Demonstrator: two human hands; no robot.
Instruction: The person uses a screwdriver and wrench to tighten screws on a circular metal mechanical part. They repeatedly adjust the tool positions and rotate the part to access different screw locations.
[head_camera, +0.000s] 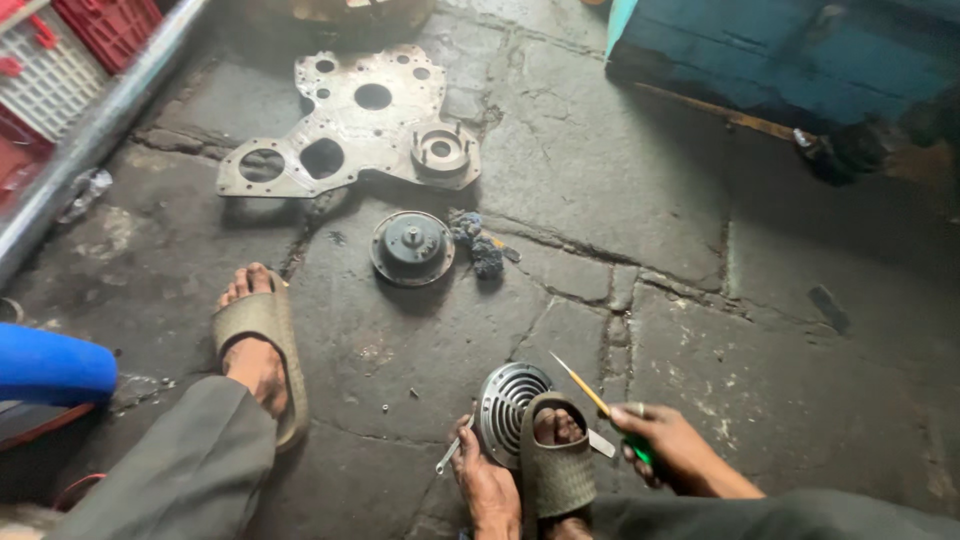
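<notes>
Left hand (487, 487) grip pinching wrench (452, 452) beside grille (503, 405); right hand (665, 447) clamps screwdriver (590, 392).

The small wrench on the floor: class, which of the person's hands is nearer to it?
Left. The left hand touches the small wrench; the right hand is across the sandalled foot, holding a screwdriver.

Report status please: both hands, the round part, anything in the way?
Left hand on spanner; right hand grips yellow-shafted screwdriver. Round slotted metal disc pinned on edge under sandalled foot. Nothing in the way.
</notes>
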